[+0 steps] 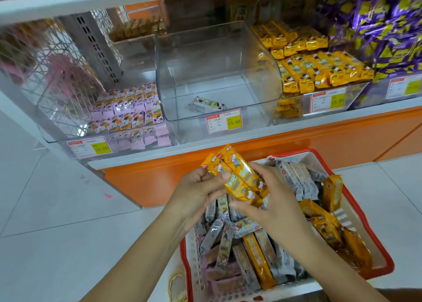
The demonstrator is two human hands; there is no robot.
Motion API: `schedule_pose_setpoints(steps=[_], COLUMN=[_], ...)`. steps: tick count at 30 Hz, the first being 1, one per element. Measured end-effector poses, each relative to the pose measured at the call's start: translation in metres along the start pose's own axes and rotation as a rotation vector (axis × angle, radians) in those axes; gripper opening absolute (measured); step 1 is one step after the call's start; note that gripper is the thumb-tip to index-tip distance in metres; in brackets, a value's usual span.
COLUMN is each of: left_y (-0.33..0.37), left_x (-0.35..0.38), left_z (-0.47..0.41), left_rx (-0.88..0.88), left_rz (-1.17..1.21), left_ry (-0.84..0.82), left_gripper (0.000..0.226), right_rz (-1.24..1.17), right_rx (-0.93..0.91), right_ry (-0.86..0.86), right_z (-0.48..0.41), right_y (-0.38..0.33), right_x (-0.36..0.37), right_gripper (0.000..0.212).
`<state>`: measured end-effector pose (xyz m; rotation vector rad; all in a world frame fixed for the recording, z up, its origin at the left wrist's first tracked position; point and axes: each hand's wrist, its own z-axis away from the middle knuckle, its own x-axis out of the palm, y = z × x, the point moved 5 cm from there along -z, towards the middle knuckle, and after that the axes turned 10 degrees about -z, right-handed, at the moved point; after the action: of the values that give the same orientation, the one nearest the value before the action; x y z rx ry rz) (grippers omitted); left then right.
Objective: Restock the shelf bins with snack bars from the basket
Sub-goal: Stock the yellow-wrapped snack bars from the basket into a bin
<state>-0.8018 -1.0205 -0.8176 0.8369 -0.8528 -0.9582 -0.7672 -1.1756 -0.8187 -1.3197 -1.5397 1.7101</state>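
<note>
The left hand [201, 187] pinched the upper end of a pair of glossy orange foil-wrapped snack bars [239, 178] between thumb and curled fingers; the bars slanted from upper left to lower right, printed with small cartoon figures and pale lettering; the right hand [269, 201] gripped their lower end, fingers wrapped underneath. Both hands hovered over the red-rimmed white plastic basket [386, 265], packed with grey, orange and mauve bars. On the shelf above, a clear plastic bin [59, 128] held lilac packets [127, 112]; the middle clear bin [217, 50] held one pale bar [207, 104]; the next held yellow bars [319, 69]; purple packets [388, 27] were heaped furthest right.
</note>
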Motion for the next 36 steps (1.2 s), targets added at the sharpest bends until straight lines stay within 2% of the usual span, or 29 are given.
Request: schedule_pose_setpoints(steps=[2, 4, 7, 8, 11, 13, 17, 25, 28, 32, 36], left_y=[0.008, 0.021, 0.054, 0.065, 0.094, 0.095, 0.093, 0.092, 0.089, 0.089, 0.09], left_x=[0.009, 0.019, 0.029, 0.025, 0.011, 0.006, 0.011, 0.024, 0.027, 0.029, 0.028], left_z=[-0.001, -0.003, -0.004, -0.005, -0.005, -0.019, -0.038, -0.066, -0.073, -0.077, -0.079], left_rx=[0.058, 0.142, 0.328, 0.414, 0.748, 0.756, 0.665, 0.678, 0.707, 0.751, 0.797], left_rz=[-0.077, -0.18, -0.35, -0.507, -1.23, -1.407, -1.48, -1.54, -1.559, -1.559, -1.541], left_ry=[0.0, -0.019, 0.002, 0.086, 0.421, 0.427, 0.383, 0.346, 0.362, 0.399, 0.415], left_gripper=[0.046, 0.029, 0.023, 0.023, 0.032, 0.047, 0.064, 0.054, 0.057, 0.055, 0.05], right_rz=[0.062, 0.083, 0.008, -0.013, -0.013, 0.006, 0.207, 0.63, 0.775, 0.822, 0.711], right_rx=[-0.066, -0.123, -0.128, -0.143, -0.215, -0.246, -0.208, 0.077, 0.15, 0.109, 0.087], right_ry=[0.066, 0.125, 0.208, 0.248, 0.423, 0.511, 0.587, 0.568, 0.522, 0.422, 0.316], right_z=[-0.003, -0.009, -0.026, -0.034, -0.065, -0.092, -0.155, -0.277, -0.313, -0.34, -0.351], right_y=[-0.006, -0.014, -0.028, -0.033, -0.046, -0.05, -0.048, -0.047, -0.036, -0.03, -0.025], right_x=[-0.004, -0.013, -0.043, -0.056, -0.104, -0.135, -0.181, -0.212, -0.215, -0.203, -0.188], right_gripper=[0.07, 0.065, 0.054, 0.05, 0.049, 0.053, 0.054, 0.049, 0.049, 0.038, 0.039])
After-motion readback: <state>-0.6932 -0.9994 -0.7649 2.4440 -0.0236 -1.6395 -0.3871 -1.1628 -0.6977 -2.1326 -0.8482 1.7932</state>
